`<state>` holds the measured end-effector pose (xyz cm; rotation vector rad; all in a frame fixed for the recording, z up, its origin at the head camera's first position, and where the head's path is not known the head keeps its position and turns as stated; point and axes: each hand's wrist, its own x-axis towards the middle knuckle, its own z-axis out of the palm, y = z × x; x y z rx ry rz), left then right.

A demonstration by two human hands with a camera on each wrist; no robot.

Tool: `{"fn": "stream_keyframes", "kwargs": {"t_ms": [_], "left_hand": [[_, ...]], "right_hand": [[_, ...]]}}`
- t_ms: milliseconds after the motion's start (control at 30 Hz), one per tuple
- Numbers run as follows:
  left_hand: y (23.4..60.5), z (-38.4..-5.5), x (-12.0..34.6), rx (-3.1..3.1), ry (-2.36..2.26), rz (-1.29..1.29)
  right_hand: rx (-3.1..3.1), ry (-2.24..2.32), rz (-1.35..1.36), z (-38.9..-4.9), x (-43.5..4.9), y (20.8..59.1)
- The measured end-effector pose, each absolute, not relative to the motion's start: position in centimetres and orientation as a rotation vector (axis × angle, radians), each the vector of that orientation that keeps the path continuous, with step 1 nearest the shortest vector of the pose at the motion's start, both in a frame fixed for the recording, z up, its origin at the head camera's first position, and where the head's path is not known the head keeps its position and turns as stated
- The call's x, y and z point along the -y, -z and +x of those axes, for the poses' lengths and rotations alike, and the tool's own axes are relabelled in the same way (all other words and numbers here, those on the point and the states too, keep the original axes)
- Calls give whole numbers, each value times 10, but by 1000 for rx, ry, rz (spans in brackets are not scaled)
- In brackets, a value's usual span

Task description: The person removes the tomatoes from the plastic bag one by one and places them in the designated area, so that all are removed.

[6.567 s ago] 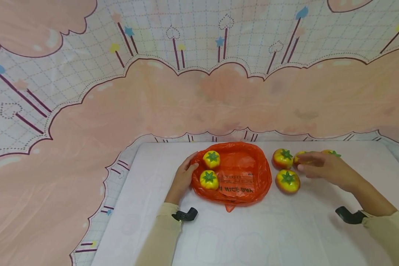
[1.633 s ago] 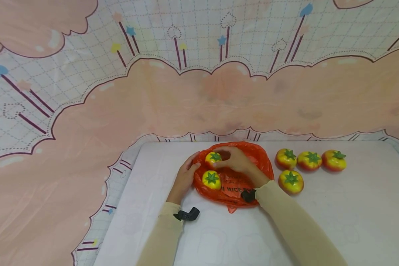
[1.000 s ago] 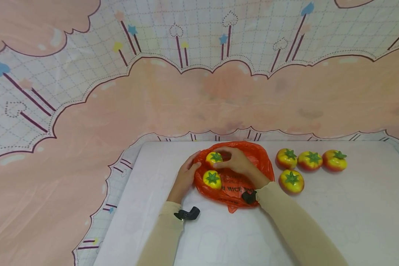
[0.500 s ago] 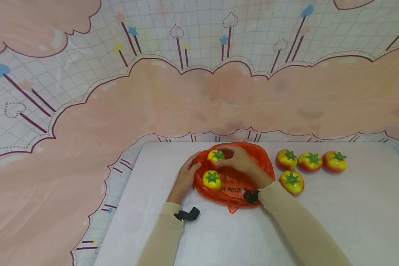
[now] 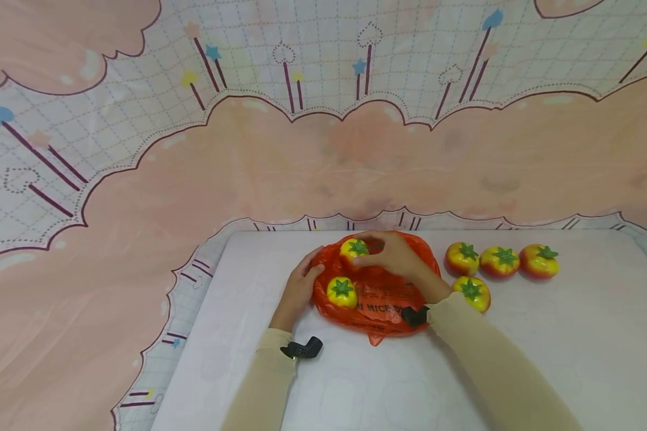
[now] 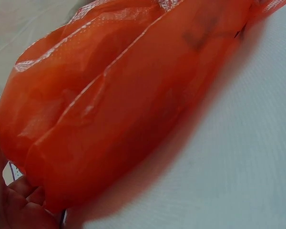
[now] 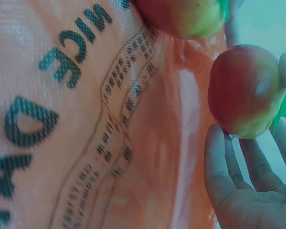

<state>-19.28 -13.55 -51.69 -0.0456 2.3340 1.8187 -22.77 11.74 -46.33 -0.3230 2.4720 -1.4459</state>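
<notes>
A red plastic bag (image 5: 350, 315) with dark lettering lies open, its rim spread in a rounded ring. My left hand (image 5: 298, 290) grips its left edge; in the left wrist view, curled fingers (image 6: 28, 200) show against the plastic. Two red-and-yellow tomatoes with green star-shaped tops are in the bag. My right hand (image 5: 392, 256) holds the farther tomato (image 5: 351, 251) between thumb and fingers, seen closely as a tomato (image 7: 245, 90) in the right wrist view. The nearer tomato (image 5: 342, 293) sits untouched at the bag's left side.
Right of the bag on the white table (image 5: 372, 389), three tomatoes stand in a row, the middle tomato (image 5: 499, 262) among them. Another tomato (image 5: 471, 293) sits in front of them, partly covered by my right sleeve. A patterned cloth (image 5: 323, 161) hangs behind the table.
My right hand has come from over the row at right into the bag and taken hold of the farther tomato. That tomato has shifted slightly right and back. My left hand stays on the rim.
</notes>
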Motion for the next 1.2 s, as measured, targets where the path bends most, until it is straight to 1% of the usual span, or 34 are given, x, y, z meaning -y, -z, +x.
{"fn": "stream_keyframes", "kwargs": {"t_ms": [600,967,1200], "left_hand": [[518,-193,136,-2325,-1856,-11],[519,-194,134,-2314,-1863,-31],[519,-193,135,-2330,-1859,-8]], "right_hand": [[-2452,1507,-384,-219,-156,432],[-2474,1474,-322,-212,-185,417],[-2514,1418,-290,-201,-202,405]]}}
